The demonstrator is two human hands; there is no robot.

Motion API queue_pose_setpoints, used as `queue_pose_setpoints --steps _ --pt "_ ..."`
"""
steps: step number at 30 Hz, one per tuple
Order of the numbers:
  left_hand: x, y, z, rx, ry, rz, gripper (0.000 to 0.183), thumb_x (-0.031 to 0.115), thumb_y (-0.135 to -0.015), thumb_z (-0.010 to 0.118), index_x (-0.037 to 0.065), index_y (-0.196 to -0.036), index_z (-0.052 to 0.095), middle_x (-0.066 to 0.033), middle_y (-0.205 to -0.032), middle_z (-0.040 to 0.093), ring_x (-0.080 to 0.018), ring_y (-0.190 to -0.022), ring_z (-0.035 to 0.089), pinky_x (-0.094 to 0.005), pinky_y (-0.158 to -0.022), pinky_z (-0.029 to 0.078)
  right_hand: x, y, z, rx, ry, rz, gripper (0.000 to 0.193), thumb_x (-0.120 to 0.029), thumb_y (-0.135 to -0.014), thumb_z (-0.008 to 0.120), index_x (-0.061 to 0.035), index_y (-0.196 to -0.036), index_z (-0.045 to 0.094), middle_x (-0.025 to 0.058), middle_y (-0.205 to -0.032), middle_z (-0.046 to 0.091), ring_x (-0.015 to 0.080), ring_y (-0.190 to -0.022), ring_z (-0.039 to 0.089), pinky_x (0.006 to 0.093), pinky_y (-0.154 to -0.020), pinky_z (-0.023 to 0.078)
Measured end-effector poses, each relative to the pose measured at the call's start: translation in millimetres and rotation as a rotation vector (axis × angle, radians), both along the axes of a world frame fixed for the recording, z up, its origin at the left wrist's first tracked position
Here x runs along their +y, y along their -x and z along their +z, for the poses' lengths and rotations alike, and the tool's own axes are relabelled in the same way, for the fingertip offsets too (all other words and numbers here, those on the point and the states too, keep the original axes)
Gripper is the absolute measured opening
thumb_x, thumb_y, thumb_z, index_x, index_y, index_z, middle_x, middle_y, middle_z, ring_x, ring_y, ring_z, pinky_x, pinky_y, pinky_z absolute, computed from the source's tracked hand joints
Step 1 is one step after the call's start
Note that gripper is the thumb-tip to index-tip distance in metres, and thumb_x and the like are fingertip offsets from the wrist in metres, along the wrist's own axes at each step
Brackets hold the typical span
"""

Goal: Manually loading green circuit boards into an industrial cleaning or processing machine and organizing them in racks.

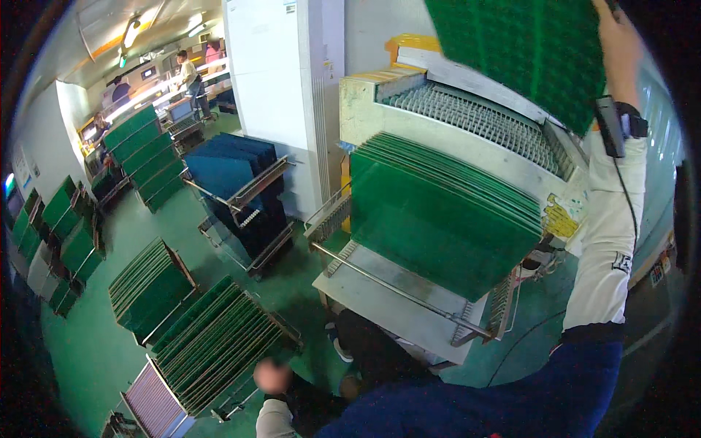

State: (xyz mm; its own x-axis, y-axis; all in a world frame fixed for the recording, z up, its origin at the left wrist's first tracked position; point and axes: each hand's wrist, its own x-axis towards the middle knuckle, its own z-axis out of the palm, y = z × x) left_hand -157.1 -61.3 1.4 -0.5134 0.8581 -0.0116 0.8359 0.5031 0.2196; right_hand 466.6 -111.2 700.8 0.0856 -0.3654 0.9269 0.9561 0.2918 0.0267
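Observation:
My right hand point(621, 58) is raised at the upper right, its fingers closed on the right edge of a large green panel point(522, 55). That panel is tilted above the roller bed point(467, 113) of a pale machine; its top is cut off by the picture's edge. Just in front of the machine, several more green panels point(438, 219) stand upright in a slotted metal rack point(387, 285). My left hand point(272, 377) hangs low beside a floor rack filled with green panels point(219, 343). It is blurred, and its fingers cannot be made out.
Blue panels point(234, 168) fill a rack next to a tall white cabinet point(270, 95). More green panels point(150, 292) stand in racks along the left. A dark device point(609, 124) with a cable is at my right wrist. Several people work far back at the left.

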Motion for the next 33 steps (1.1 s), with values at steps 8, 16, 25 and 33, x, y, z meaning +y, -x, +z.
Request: queue_pose_setpoints --steps 8,16,25,33 --pt "-39 -2 -24 -0.028 0.036 0.027 0.064 0.045 -0.072 0.079 0.014 -0.126 0.064 -0.0162 -0.131 0.054 -0.0427 -0.117 0.054 -0.0551 -0.088 0.054 162 -72 -101 -0.261 0.462 -0.582 0.023 -0.015 -0.092 0.054 -0.0158 -0.108 0.071 0.016 -0.097 0.072 0.0396 -0.085 0.068 0.0501 -0.074 0.055" --pt "-81 4 -43 -0.085 0.09 -0.004 0.067 0.048 -0.07 0.077 0.012 -0.126 0.063 -0.0161 -0.13 0.054 -0.0436 -0.118 0.052 -0.0568 -0.089 0.053 210 -90 -273 -0.219 1.1 -0.479 0.028 -0.012 -0.086 0.062 -0.0111 -0.111 0.074 0.0175 -0.104 0.072 0.0385 -0.098 0.067 0.0488 -0.084 0.054" --pt "-96 -12 -62 -0.074 0.101 -0.022 0.067 0.049 -0.071 0.079 0.011 -0.124 0.064 -0.0168 -0.129 0.054 -0.0429 -0.115 0.054 -0.0549 -0.087 0.054 223 -126 -260 -0.093 1.314 -0.249 0.04 -0.039 -0.092 0.063 -0.0146 -0.124 0.07 0.0124 -0.126 0.067 0.0344 -0.118 0.061 0.0456 -0.101 0.049" --pt "-106 -23 -76 -0.085 0.115 -0.003 0.068 0.049 -0.071 0.078 0.013 -0.126 0.063 -0.0164 -0.128 0.053 -0.0422 -0.116 0.053 -0.0553 -0.088 0.053 240 -108 -236 -0.218 1.295 -0.105 0.042 -0.043 -0.092 0.065 -0.0133 -0.121 0.071 0.0134 -0.126 0.067 0.0341 -0.119 0.06 0.0437 -0.103 0.047"
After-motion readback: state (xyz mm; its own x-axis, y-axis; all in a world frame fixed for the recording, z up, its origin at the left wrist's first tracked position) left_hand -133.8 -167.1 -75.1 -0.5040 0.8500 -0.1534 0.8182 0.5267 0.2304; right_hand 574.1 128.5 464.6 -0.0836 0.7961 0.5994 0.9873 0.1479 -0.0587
